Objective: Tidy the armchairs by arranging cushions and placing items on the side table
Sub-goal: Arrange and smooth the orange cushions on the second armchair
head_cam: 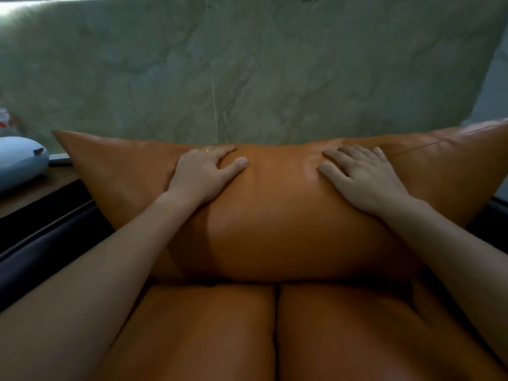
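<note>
Orange leather fills the view: the big back cushion (275, 215) stands upright at the far end of the armchair seat (209, 334), leaning against the greenish marbled wall (247, 64) behind, its corners flaring out to left and right. Both palms are on it now. The left hand (203, 174) lies flat near the top edge, fingers spread and the thumb angled inward, gripping nothing; the right hand (362, 180) mirrors it just to the right, also open and pressed flat against the leather. This looks like the cushion-arranging step, a pat or a push to seat the cushion squarely against the back. It appears fairly centred, though its right corner sits higher than the left, so the next move probably calls for an even press from both palms, perhaps a small nudge to level it. Below, the seat splits into two padded halves down the middle. Out at the far left, a pale blue rounded object (19, 160) rests on a wooden surface (35, 191), possibly the side table; what the object is I cannot tell.
</note>
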